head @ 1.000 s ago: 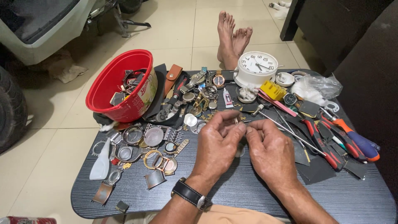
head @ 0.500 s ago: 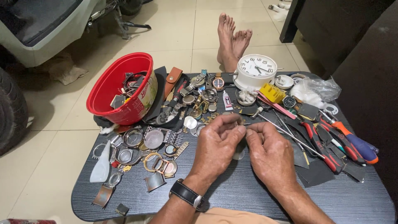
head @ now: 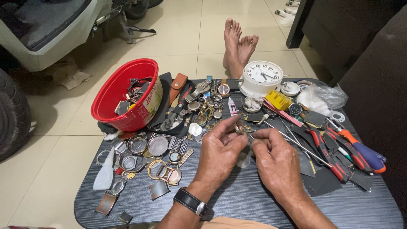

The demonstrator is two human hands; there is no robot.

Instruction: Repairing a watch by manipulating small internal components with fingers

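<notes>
While left hand [head: 220, 150] fingers pinch small watch part [head: 240, 128], right hand [head: 275, 159] fingers pinch thin tool [head: 254, 136]; bare table [head: 254, 199] near front edge.

Table [head: 254, 203] showing dark matt woodgrain. Red bowl [head: 123, 91] at far left corner gleaming as glossy plastic. Watch cases [head: 148, 146] near left edge shining metal. Clock [head: 261, 78] looking smooth white plastic.

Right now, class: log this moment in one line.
left hand: pinches small watch part | right hand: thin tool at part | table: watch cases, red bowl
</notes>
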